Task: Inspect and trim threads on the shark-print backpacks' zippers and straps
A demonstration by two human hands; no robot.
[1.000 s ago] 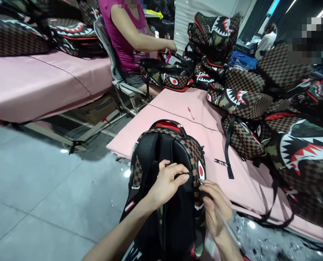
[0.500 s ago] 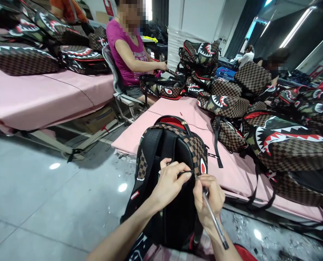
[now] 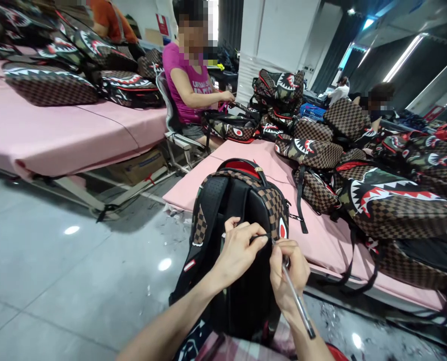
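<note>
The left hand [image 3: 240, 250] is pinching edging [image 3: 264, 235] on a backpack [image 3: 249, 291] near a pink table [image 3: 188, 185], the right hand [image 3: 291, 265] a pen [image 3: 297, 303]; the bag is looking soft, probably light, best lifted by its handle [image 3: 262, 176].

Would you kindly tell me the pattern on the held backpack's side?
Mostly brown-and-black checks on the backpack's side, best in the head view.

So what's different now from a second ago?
The bare right hand moved left, closer to the bare left hand, bringing along the slim, clear pen-like tool with a dark end. Nothing was newly grabbed or let go. The left hand still pinches what looks like a thin black strip on the brown checkered fabric backpack.
</note>
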